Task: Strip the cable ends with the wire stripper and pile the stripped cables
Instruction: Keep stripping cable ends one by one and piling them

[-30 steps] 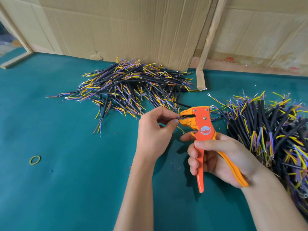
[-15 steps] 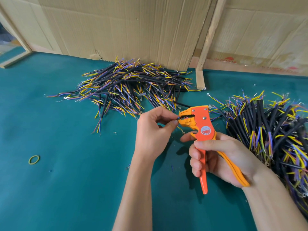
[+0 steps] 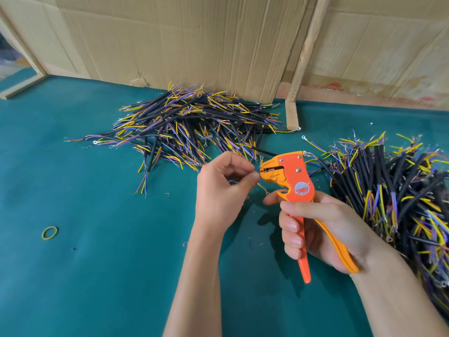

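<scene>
Orange wire stripper between two heaps of black cables

The wire stripper, orange with lighter orange handles, is held upright at centre, its beak pointing left and closed on a thin wire end. One pile of cables, black-sheathed with yellow, blue and brown cores splayed out, lies far centre on the green desk. A denser heap of cables fills the right side.

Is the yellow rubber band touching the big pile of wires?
Apart. The head view shows the yellow rubber band lying alone on the green mat, with bare mat between it and the far pile of wires.
</scene>
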A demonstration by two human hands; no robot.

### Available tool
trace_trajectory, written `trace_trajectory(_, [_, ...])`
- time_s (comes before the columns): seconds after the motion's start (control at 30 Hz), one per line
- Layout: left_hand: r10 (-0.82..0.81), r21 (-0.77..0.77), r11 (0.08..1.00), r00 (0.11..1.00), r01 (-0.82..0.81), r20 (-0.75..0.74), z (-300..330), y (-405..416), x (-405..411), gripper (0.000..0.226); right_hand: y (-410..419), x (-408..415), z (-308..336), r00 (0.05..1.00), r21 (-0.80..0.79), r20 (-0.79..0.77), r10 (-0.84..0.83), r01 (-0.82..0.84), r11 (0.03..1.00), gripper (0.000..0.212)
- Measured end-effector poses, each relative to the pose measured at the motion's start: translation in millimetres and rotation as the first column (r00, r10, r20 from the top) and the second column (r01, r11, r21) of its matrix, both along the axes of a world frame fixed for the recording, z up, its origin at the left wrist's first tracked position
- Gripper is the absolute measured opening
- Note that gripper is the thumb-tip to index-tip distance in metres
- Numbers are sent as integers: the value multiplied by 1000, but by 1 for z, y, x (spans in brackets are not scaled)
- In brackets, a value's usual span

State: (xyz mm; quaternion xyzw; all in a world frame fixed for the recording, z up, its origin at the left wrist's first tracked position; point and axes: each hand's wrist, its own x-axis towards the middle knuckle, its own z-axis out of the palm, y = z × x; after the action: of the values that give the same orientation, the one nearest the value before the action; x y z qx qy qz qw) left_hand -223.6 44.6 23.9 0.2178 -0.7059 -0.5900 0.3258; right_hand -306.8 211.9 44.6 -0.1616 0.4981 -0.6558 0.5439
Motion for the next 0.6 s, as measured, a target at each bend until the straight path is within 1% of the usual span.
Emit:
trace_trajectory(0.23, [-37, -5, 999, 999, 37, 20, -1, -1, 1, 6, -2, 1, 0, 999, -31, -22, -48, 48, 998, 31])
trace_trajectory(0.3, [-46, 22, 999, 999, 45, 14, -1, -1, 0, 6, -5, 2, -1, 995, -48, -44, -91, 89, 995, 26])
trace_trajectory(0.37, [-44, 52, 998, 999, 43, 23, -2, 0, -1, 10, -8, 4, -3, 990, -57, -57, -130, 127, 990, 28])
trace_trajectory(0.43, [-36, 70, 997, 999, 34, 29, -3, 0, -2, 8, -8, 4, -5, 992, -65, -49, -116, 113, 991, 29])
trace_trajectory(0.47, [-28, 76, 997, 999, 25, 33, -3, -1, -3, 8, -7, 4, -7, 995, -83, -22, -102, 100, 992, 31])
trace_trajectory(0.53, [-11, 89, 996, 999, 7, 36, -3, 0, -5, 10, -5, 4, -9, 996, -124, 33, -80, 84, 989, 43])
trace_trajectory(0.6, [10, 102, 995, 999, -14, 41, -1, 1, -4, 11, -6, 3, -13, 996, -148, 49, -70, 76, 986, 53])
